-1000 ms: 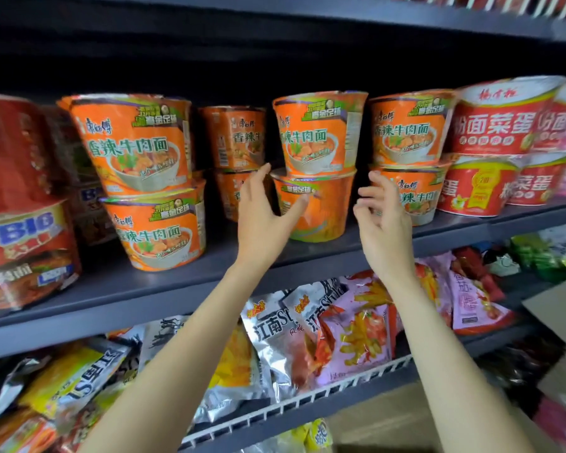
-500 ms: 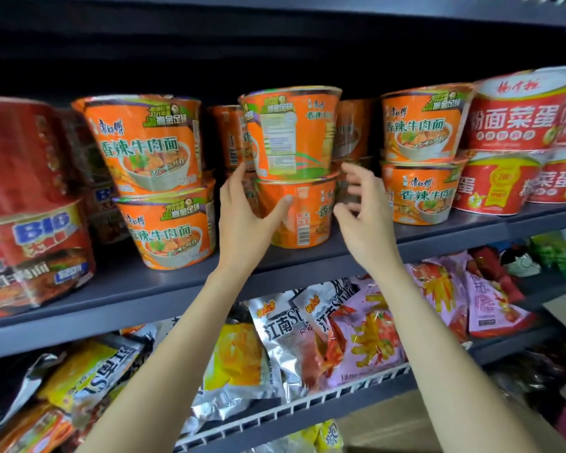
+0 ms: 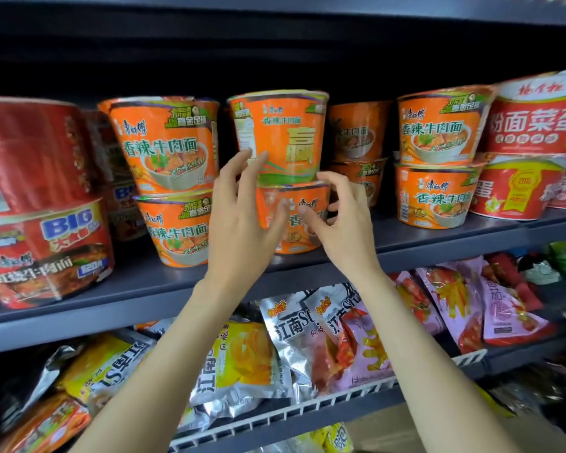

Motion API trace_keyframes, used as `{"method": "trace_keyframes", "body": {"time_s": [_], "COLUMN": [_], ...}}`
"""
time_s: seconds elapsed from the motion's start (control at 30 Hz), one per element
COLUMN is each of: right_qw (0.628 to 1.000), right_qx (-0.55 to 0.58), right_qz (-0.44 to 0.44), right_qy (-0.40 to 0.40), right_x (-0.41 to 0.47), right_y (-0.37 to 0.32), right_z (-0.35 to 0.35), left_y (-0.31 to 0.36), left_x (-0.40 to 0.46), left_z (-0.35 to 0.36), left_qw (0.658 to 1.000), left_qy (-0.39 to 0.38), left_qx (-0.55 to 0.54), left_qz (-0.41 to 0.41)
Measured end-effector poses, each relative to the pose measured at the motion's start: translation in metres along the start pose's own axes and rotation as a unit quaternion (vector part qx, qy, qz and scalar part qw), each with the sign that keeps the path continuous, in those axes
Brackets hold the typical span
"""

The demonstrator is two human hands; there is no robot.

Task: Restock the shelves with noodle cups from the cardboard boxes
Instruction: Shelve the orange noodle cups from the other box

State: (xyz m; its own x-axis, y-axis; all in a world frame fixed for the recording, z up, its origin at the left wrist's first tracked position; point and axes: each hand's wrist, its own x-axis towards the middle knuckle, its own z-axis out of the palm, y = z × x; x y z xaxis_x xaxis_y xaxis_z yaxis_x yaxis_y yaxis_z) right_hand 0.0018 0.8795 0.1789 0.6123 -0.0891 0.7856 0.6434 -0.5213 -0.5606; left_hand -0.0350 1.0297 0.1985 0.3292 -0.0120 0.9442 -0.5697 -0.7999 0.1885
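From the head view, two orange noodle cups stand stacked on the gray shelf [image 3: 438, 243], one on top of the other. The bottom cup [image 3: 294, 220] sits on the shelf board. The top cup [image 3: 280, 135] stands upright on its lid, with its label turned partly away.

The left hand [image 3: 239, 217] is on the left side of the bottom cup. Its fingers are spread wide and mostly straight, and the fingertips reach up to the lower edge of the top cup. The thumb lies across the front of the bottom cup. It looks like a light touch, not a tight hold.

The right hand [image 3: 343, 220] is on the right side of the bottom cup. Its fingers are loosely bent, and the thumb points at the cup's front. I cannot tell if it really touches.

The stack stands tall, straight up, right between the two hands. Both hands are about as near to it as each other.

To the left of the stack are two more orange cups [image 3: 167, 148]. To the right is another orange pair [image 3: 438, 132]. Snack bags [image 3: 307, 338] lie on the shelf below.

I think the next move is to turn or nudge the cups so they face forward.
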Motion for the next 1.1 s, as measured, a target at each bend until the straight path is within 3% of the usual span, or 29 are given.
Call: {"method": "trace_keyframes", "body": {"time_s": [0.1, 0.2, 0.47, 0.73, 1.0, 1.1], "right_qw": [1.000, 0.997, 0.998, 0.997, 0.981, 0.991], "right_qx": [-0.019, 0.065, 0.046, -0.075, -0.194, -0.101], "right_qz": [0.001, 0.039, 0.039, 0.012, 0.014, -0.006], "right_qy": [0.010, -0.018, -0.024, 0.002, 0.016, 0.085], "right_x": [-0.003, -0.004, 0.001, -0.005, -0.006, 0.007], "right_y": [-0.009, -0.015, -0.020, -0.019, -0.025, -0.033], "right_z": [0.015, 0.026, 0.030, 0.042, 0.042, 0.022], "left_y": [-0.012, -0.031, -0.069, -0.079, -0.082, -0.066], "left_x": [0.005, 0.005, -0.001, -0.005, -0.008, -0.005], "left_z": [-0.013, -0.020, -0.049, -0.055, -0.053, -0.050], "left_qw": [0.989, 0.966, 0.950, 0.967, 0.964, 0.977], "left_qy": [0.033, 0.040, 0.048, 0.036, 0.042, 0.042], "left_qx": [0.110, 0.217, 0.298, 0.244, 0.249, 0.181], "left_qz": [0.089, 0.131, 0.075, 0.059, 0.083, 0.104]}}
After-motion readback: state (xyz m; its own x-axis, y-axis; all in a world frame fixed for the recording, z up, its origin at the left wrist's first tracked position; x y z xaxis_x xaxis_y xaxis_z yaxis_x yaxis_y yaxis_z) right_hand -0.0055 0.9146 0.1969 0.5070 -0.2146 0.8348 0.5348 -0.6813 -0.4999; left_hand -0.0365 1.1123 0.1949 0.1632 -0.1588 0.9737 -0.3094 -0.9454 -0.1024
